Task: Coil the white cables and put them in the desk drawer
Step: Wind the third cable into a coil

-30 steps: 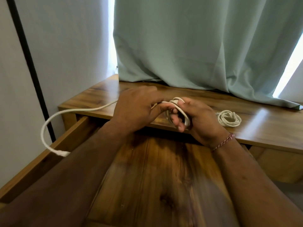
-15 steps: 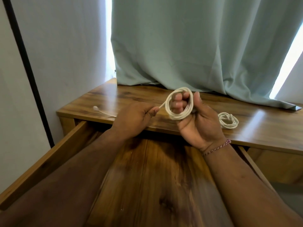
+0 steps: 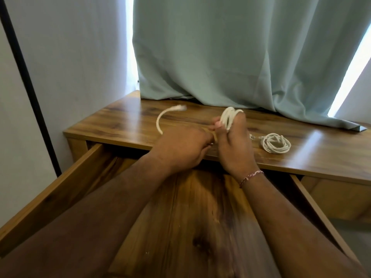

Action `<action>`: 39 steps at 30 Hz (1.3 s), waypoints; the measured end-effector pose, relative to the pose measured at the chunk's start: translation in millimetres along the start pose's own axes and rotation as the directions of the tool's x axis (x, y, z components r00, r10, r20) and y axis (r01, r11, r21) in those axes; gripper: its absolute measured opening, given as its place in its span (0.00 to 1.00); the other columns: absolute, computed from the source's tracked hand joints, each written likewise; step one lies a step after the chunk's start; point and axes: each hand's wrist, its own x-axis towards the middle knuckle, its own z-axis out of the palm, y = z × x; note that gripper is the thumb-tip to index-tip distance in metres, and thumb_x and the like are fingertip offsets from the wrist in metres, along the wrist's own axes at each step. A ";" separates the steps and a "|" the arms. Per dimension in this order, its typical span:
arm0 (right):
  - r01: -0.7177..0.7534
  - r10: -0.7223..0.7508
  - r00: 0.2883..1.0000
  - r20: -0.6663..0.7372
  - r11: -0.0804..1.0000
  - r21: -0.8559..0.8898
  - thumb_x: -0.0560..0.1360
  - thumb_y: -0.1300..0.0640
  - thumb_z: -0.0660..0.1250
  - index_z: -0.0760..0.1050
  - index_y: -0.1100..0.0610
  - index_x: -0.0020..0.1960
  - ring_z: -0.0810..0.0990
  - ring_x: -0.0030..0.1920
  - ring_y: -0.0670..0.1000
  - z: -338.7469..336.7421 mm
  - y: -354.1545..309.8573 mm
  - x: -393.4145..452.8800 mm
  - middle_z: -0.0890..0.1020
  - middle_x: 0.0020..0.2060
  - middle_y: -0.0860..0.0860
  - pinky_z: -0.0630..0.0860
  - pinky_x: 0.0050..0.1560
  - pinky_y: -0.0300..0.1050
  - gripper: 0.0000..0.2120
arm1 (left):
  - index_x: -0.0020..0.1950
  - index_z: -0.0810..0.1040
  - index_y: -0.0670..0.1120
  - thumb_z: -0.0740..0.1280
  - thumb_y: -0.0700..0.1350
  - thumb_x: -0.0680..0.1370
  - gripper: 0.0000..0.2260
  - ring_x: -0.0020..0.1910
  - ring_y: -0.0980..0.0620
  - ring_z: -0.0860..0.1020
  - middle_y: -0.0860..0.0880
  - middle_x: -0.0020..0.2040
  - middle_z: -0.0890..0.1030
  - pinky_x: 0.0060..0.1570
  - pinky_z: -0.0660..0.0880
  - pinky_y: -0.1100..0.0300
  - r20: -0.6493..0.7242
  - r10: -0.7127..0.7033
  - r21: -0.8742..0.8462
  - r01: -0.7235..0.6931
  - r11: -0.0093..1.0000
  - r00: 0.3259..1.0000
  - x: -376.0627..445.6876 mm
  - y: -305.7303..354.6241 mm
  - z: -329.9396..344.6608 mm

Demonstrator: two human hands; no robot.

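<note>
A white cable (image 3: 228, 118) is looped several times around the fingers of my right hand (image 3: 234, 145), which grips the coil above the desk top (image 3: 120, 121). My left hand (image 3: 182, 148) pinches the cable's loose tail just left of the coil. That tail curves up and left, and its plug end (image 3: 179, 107) hangs in the air over the desk. A second white cable (image 3: 276, 143) lies coiled on the desk to the right of my right hand. The desk drawer (image 3: 192, 227) is pulled out below my forearms.
A pale green curtain (image 3: 241, 57) hangs down onto the back of the desk. A white wall with a black vertical strip (image 3: 26, 77) stands at the left. The drawer's left side wall (image 3: 60, 189) juts toward me.
The loose tail has grown shorter as loops were added to the coil on my right hand. The plug end came up from beside the drawer onto the desk, then into the air.
</note>
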 end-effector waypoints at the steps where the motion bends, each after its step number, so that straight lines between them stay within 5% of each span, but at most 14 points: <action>1: 0.064 -0.055 0.996 0.073 0.988 -0.137 0.84 0.51 0.60 0.63 0.56 0.53 0.78 0.42 0.47 -1.0 2.7 -1.1 0.78 0.46 0.53 0.70 0.39 0.46 0.09 | 0.53 0.79 0.53 0.61 0.54 0.83 0.10 0.46 0.48 0.81 0.52 0.48 0.83 0.42 0.77 0.50 -0.035 0.022 0.023 -0.021 0.999 0.999 -0.9 -3.2 -2.6; 3: 0.093 -0.054 0.984 0.172 0.970 -0.226 0.84 0.53 0.62 0.64 0.55 0.50 0.73 0.37 0.46 -4.7 -2.6 -0.9 0.75 0.40 0.52 0.63 0.35 0.45 0.09 | 0.52 0.81 0.53 0.62 0.55 0.82 0.10 0.45 0.50 0.80 0.53 0.45 0.82 0.43 0.75 0.53 -0.091 0.082 0.031 -0.079 0.996 0.993 -2.7 -10.2 -5.3; 8: -0.177 0.179 0.888 0.424 0.983 -0.046 0.85 0.53 0.60 0.74 0.59 0.51 0.81 0.42 0.47 -11.7 -13.9 5.4 0.82 0.42 0.51 0.75 0.44 0.43 0.11 | 0.48 0.84 0.57 0.64 0.58 0.79 0.11 0.47 0.55 0.74 0.58 0.43 0.80 0.47 0.67 0.50 -0.098 0.231 0.048 -0.228 0.973 0.968 -7.1 -28.6 -6.0; 11: -0.400 0.179 0.736 0.654 0.893 0.206 0.87 0.56 0.58 0.71 0.69 0.59 0.85 0.42 0.52 -13.7 -8.9 4.7 0.83 0.45 0.58 0.81 0.46 0.40 0.14 | 0.48 0.84 0.55 0.63 0.63 0.76 0.16 0.50 0.52 0.78 0.56 0.44 0.80 0.50 0.70 0.48 -0.077 0.203 0.007 -0.203 0.979 0.976 -7.3 -40.7 -6.5; 16: -0.417 0.075 0.608 0.791 0.878 0.237 0.85 0.58 0.61 0.70 0.68 0.63 0.85 0.46 0.52 -13.9 -5.3 -0.2 0.83 0.48 0.56 0.81 0.49 0.42 0.13 | 0.38 0.71 0.57 0.68 0.72 0.67 0.20 0.40 0.55 0.69 0.58 0.38 0.72 0.45 0.63 0.55 -0.237 0.020 -0.056 -0.034 0.998 0.971 -11.5 -62.1 -21.2; 21: -0.350 0.099 0.710 0.697 0.909 0.226 0.85 0.61 0.62 0.72 0.67 0.58 0.83 0.41 0.50 -9.5 -2.3 -2.2 0.81 0.43 0.55 0.80 0.47 0.40 0.08 | 0.45 0.77 0.54 0.67 0.70 0.72 0.20 0.49 0.48 0.75 0.53 0.46 0.76 0.51 0.61 0.55 -0.259 -0.037 0.047 0.051 0.998 0.965 -14.8 -54.0 -10.2; 24: -0.414 0.224 0.816 0.533 0.870 0.268 0.85 0.61 0.61 0.72 0.63 0.54 0.82 0.38 0.49 -3.9 4.5 -4.0 0.80 0.39 0.55 0.78 0.43 0.38 0.05 | 0.61 0.80 0.49 0.70 0.60 0.76 0.19 0.63 0.45 0.73 0.47 0.61 0.77 0.63 0.64 0.49 -0.469 -0.138 0.047 0.180 0.982 0.872 -16.1 -36.1 -7.6; 26: -0.487 0.330 0.848 0.414 0.793 0.366 0.85 0.60 0.61 0.73 0.61 0.54 0.82 0.38 0.49 -1.9 10.2 -3.4 0.79 0.39 0.55 0.78 0.42 0.40 0.05 | 0.58 0.81 0.45 0.69 0.52 0.78 0.13 0.59 0.44 0.75 0.44 0.58 0.79 0.59 0.68 0.49 -0.584 -0.072 -0.009 0.082 0.997 0.809 -14.9 -20.0 -11.8; 29: -0.507 0.393 0.861 0.322 0.610 0.609 0.85 0.60 0.60 0.74 0.61 0.52 0.81 0.36 0.48 -5.2 10.2 -0.8 0.78 0.36 0.52 0.77 0.43 0.43 0.07 | 0.47 0.80 0.46 0.61 0.52 0.82 0.13 0.42 0.51 0.76 0.51 0.43 0.79 0.42 0.73 0.53 -0.424 -0.112 -0.208 0.023 0.978 0.899 -11.4 2.8 -4.9; 31: -0.479 0.354 0.868 0.349 0.408 0.777 0.85 0.60 0.58 0.74 0.62 0.52 0.79 0.36 0.49 -8.6 3.3 0.9 0.77 0.36 0.52 0.78 0.44 0.43 0.08 | 0.50 0.81 0.51 0.57 0.59 0.83 0.17 0.43 0.58 0.78 0.56 0.43 0.81 0.43 0.76 0.54 -0.180 -0.341 -0.457 0.229 0.860 0.923 -6.9 10.0 6.1; 34: -0.460 0.211 0.880 0.426 0.147 0.876 0.84 0.59 0.57 0.74 0.61 0.48 0.77 0.38 0.50 -12.4 -5.4 -1.3 0.76 0.37 0.53 0.78 0.44 0.44 0.10 | 0.58 0.82 0.54 0.61 0.62 0.83 0.16 0.52 0.58 0.82 0.55 0.50 0.84 0.52 0.81 0.51 0.093 -0.452 -0.801 0.336 0.495 0.887 -5.1 17.3 17.7; 37: -0.520 0.119 0.851 0.511 0.049 0.853 0.80 0.58 0.62 0.75 0.62 0.48 0.79 0.37 0.52 -12.0 -6.5 -3.9 0.77 0.36 0.54 0.80 0.44 0.46 0.08 | 0.53 0.83 0.53 0.62 0.62 0.80 0.17 0.45 0.54 0.82 0.53 0.43 0.84 0.46 0.81 0.53 0.273 -0.441 -0.938 0.338 0.074 0.855 -1.3 28.8 13.0; 39: -0.556 0.099 0.831 0.548 0.097 0.826 0.78 0.57 0.65 0.78 0.63 0.50 0.79 0.37 0.52 -10.2 -4.8 -3.9 0.77 0.36 0.54 0.79 0.46 0.48 0.09 | 0.50 0.82 0.48 0.64 0.58 0.82 0.15 0.37 0.55 0.78 0.55 0.35 0.80 0.41 0.78 0.56 0.267 -0.502 -0.947 0.321 0.021 0.822 2.6 35.4 13.1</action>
